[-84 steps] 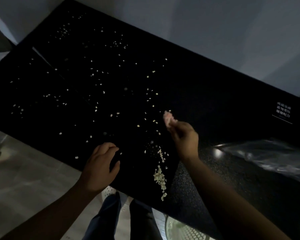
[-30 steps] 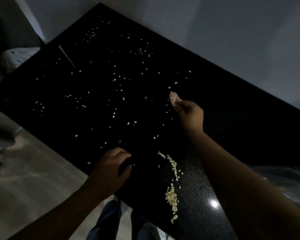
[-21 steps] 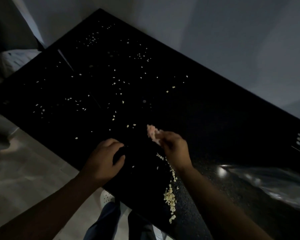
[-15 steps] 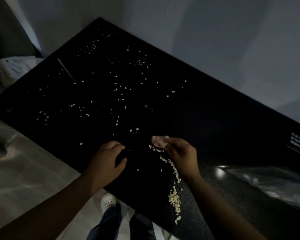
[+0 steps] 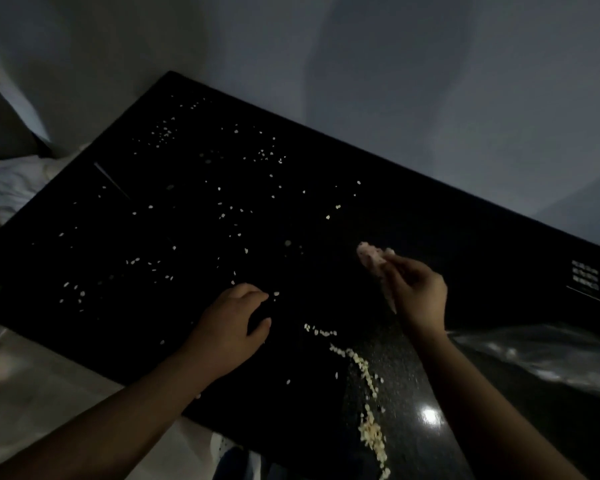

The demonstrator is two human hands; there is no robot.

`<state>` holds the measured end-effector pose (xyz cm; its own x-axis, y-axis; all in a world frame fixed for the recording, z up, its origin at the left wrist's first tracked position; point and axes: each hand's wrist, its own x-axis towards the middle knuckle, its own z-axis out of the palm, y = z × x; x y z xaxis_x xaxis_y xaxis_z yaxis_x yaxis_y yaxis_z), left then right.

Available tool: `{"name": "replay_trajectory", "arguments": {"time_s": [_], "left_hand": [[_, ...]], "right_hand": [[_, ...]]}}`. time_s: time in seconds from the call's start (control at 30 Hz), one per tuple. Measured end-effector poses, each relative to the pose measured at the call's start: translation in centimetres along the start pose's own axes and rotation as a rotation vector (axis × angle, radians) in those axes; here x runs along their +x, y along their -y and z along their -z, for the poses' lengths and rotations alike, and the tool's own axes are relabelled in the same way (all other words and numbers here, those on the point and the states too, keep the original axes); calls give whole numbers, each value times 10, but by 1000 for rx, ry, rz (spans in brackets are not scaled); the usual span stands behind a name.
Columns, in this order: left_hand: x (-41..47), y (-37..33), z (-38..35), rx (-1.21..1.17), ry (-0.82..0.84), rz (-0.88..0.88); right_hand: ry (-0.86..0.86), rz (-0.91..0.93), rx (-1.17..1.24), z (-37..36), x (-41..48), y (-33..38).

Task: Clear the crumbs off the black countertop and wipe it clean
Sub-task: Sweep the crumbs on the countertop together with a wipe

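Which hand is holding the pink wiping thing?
The right hand pinches the pink cloth. The left hand holds no cloth and rests on the black countertop.

Black counter (image 5: 430,237) against the wall carries pale crumbs (image 5: 222,213) scattered over its far and left parts, a swept line of crumbs (image 5: 364,372) ending in a small heap (image 5: 373,436) near the front edge, and crinkled clear plastic (image 5: 548,355) at right.

One head-worn camera (no second view) looks steeply down, close over the black countertop (image 5: 430,237).
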<state>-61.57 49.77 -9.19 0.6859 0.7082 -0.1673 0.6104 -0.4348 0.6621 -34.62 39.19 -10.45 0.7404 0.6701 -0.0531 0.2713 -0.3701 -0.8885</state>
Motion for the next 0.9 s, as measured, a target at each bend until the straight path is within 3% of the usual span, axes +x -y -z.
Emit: {"name": "replay_trajectory", "arguments": {"time_s": [0.17,0.5,0.67,0.77,0.9], "left_hand": [[49,-4,1,17,-3,25],[91,17,-9,147,68,67],[86,19,-12,140,31,48],[86,20,-11,123,28,46],[88,24,-9,162,70,37]], "right_hand": [[62,48,30,-9,77,22],[26,149,1,-53,198,43],[128,50,-4,-87,218,27],[164,189,-251,-96,206,11],[280,242,-115,-102,171,8]]}}
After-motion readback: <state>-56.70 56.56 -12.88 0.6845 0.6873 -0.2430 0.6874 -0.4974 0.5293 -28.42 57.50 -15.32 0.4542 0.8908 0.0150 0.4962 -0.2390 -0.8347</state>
